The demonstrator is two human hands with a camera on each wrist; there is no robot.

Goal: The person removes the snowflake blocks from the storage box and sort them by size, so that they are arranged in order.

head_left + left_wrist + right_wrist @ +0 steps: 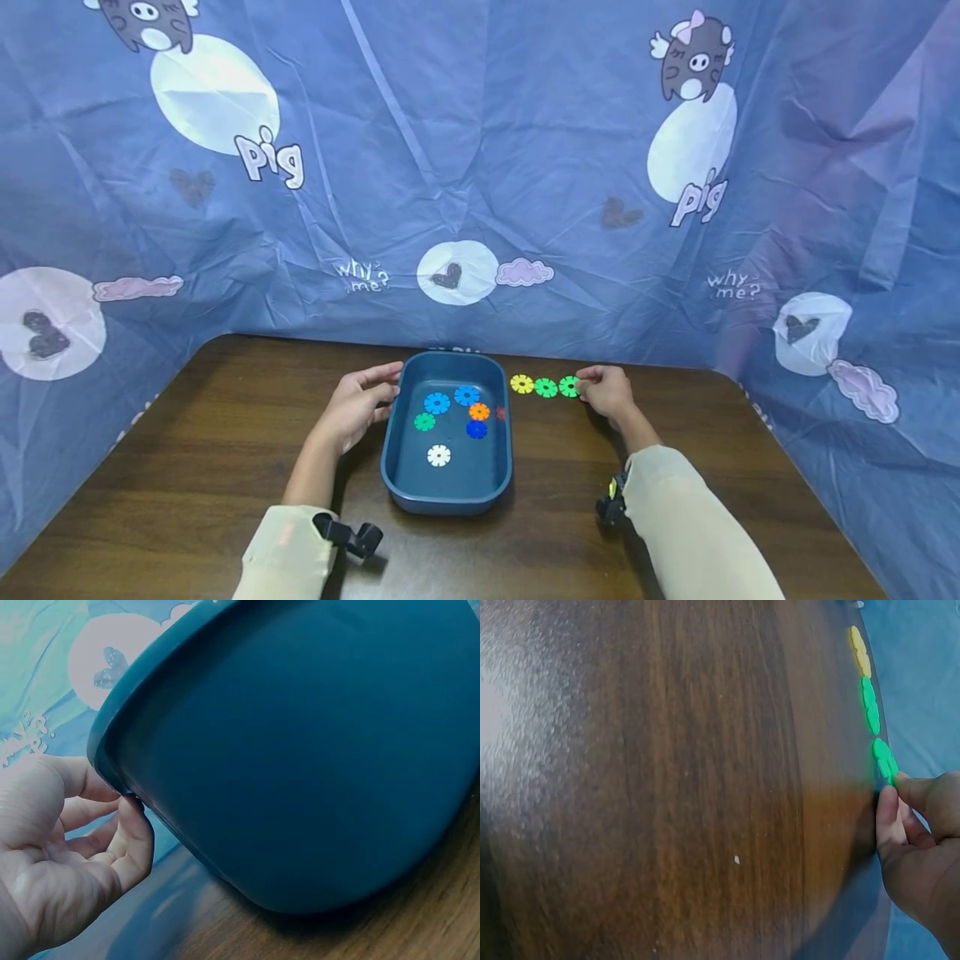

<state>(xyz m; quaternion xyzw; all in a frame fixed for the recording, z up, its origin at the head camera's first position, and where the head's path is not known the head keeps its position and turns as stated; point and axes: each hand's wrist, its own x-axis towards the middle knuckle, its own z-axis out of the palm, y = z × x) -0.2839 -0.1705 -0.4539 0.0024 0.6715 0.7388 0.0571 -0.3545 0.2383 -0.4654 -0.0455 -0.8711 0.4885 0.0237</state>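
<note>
A dark blue rectangular basin point(450, 492) stands on the table with several notched plastic discs inside, among them a white disc point(438, 455) and an orange disc point(479, 412). My left hand point(358, 406) grips its left rim near the far corner; in the left wrist view, thumb and fingers meet at the rim point(112, 735). To the basin's right, a yellow disc point(522, 384) and a green disc point(546, 387) lie side by side. Beside them, my right hand point(609, 392) pinches the right edge of another green disc point(883, 759) between thumb and fingers.
The brown wooden table point(570, 517) ends at the back against a blue printed cloth point(465, 192), which also hangs along both sides. The row of discs lies close to the table's far edge. A black strap device point(352, 537) sits on the left sleeve, another point(611, 504) on the right.
</note>
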